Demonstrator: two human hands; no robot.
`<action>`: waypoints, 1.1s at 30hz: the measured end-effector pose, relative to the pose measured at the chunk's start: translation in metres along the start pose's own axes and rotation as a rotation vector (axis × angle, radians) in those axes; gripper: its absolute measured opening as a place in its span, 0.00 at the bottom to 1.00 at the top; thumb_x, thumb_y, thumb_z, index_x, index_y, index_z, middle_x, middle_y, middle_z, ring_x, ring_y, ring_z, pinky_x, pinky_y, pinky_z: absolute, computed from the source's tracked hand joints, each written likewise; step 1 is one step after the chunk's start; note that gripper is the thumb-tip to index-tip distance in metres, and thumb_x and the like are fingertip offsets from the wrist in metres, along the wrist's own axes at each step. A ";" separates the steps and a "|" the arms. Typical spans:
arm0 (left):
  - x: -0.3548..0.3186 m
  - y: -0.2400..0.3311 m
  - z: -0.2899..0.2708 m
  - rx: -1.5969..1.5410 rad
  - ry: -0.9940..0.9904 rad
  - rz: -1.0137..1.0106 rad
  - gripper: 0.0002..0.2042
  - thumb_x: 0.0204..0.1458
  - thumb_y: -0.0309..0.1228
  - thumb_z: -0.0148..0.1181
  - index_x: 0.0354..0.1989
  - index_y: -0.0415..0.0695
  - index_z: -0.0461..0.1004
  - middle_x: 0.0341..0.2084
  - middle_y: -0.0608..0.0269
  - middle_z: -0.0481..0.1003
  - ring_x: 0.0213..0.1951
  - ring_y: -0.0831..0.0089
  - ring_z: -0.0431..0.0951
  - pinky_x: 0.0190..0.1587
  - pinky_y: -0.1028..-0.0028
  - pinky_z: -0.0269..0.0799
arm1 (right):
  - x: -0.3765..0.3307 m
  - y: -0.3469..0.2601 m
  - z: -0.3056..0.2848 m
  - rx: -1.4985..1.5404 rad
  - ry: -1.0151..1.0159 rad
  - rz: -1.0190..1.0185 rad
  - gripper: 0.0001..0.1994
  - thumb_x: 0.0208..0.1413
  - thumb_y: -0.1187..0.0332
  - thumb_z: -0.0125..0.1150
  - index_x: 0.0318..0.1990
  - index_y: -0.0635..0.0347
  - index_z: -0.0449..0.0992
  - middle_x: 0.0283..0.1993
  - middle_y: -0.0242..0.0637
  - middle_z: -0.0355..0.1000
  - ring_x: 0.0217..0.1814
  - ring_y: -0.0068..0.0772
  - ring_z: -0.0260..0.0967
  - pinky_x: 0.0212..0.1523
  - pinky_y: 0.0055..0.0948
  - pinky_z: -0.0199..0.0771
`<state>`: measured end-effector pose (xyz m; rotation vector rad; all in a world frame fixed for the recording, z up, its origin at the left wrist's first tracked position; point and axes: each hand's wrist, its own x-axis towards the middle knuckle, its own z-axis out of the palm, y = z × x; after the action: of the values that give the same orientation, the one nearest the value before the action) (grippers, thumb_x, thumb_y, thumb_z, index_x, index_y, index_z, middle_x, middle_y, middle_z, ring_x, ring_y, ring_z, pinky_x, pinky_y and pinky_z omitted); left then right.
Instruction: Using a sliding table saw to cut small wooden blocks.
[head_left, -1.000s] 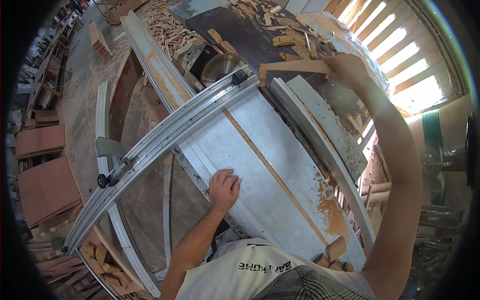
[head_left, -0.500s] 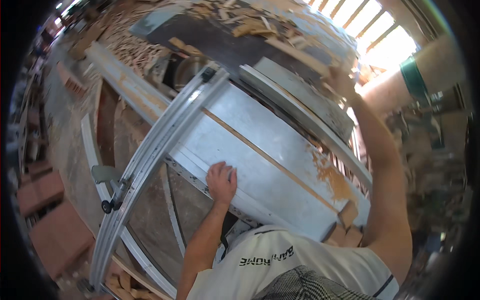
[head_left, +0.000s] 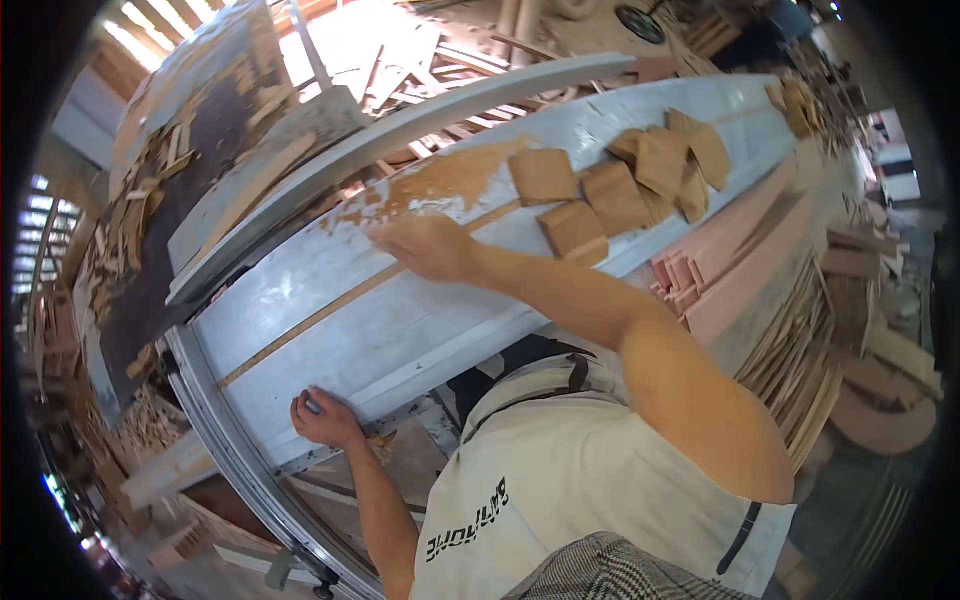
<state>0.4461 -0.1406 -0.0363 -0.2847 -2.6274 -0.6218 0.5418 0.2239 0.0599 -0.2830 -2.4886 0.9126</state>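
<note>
My right hand (head_left: 428, 245) lies flat on the pale grey saw table (head_left: 330, 300), fingers spread, beside a patch of sawdust (head_left: 440, 180). Just right of it lie several small square wooden blocks (head_left: 575, 228), the nearest a short way from my wrist. My left hand (head_left: 322, 418) rests curled on the near edge of the table, by the metal rail (head_left: 215, 420); it seems to grip the edge. A narrow slot runs along the table between both hands.
A long curved pale fence (head_left: 400, 130) runs behind the table. Offcuts and scrap wood (head_left: 140, 190) pile up at the far left. Pinkish boards (head_left: 740, 270) and stacked thin slats (head_left: 800, 360) lie to the right.
My head has turned right, so the table swings across the view. My right hand came down from the far end onto the table top by the sawdust. My left hand slid back to the near edge.
</note>
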 end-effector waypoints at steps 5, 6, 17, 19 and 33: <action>-0.003 -0.005 0.004 -0.011 -0.056 0.038 0.15 0.61 0.40 0.64 0.43 0.38 0.81 0.47 0.51 0.78 0.52 0.51 0.75 0.56 0.55 0.69 | -0.213 0.026 -0.103 -0.197 0.093 0.170 0.18 0.61 0.72 0.58 0.58 0.54 0.77 0.37 0.44 0.80 0.34 0.49 0.79 0.33 0.45 0.79; -0.002 -0.006 0.002 -0.008 -0.059 0.043 0.15 0.61 0.39 0.63 0.43 0.38 0.81 0.47 0.50 0.78 0.51 0.51 0.75 0.56 0.55 0.69 | -0.232 0.026 -0.126 -0.287 0.128 0.188 0.18 0.62 0.73 0.56 0.60 0.53 0.76 0.40 0.45 0.81 0.35 0.50 0.80 0.34 0.45 0.79; -0.027 0.027 0.002 -0.408 -0.123 -0.166 0.21 0.66 0.35 0.60 0.59 0.31 0.71 0.54 0.44 0.74 0.53 0.60 0.76 0.56 0.64 0.73 | -0.248 0.199 -0.291 0.021 0.557 1.277 0.28 0.61 0.52 0.66 0.57 0.70 0.76 0.44 0.49 0.80 0.48 0.45 0.76 0.48 0.35 0.74; -0.045 0.043 0.000 -0.613 -0.191 -0.199 0.19 0.66 0.33 0.59 0.58 0.30 0.71 0.55 0.46 0.74 0.53 0.62 0.76 0.56 0.66 0.73 | -0.235 0.204 -0.287 0.022 0.560 1.301 0.24 0.59 0.57 0.71 0.54 0.68 0.77 0.41 0.38 0.78 0.37 0.24 0.74 0.38 0.24 0.74; -0.032 0.232 -0.085 -1.185 -0.662 -0.312 0.19 0.67 0.30 0.57 0.63 0.36 0.68 0.54 0.55 0.76 0.52 0.68 0.79 0.52 0.70 0.76 | -0.089 0.006 -0.210 0.667 0.182 0.450 0.22 0.55 0.67 0.76 0.55 0.65 0.76 0.46 0.33 0.79 0.46 0.20 0.73 0.48 0.23 0.76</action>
<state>0.5719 0.0206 0.1068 -0.4634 -2.4973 -2.5127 0.7233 0.3143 0.1647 -0.6669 -1.8441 1.7399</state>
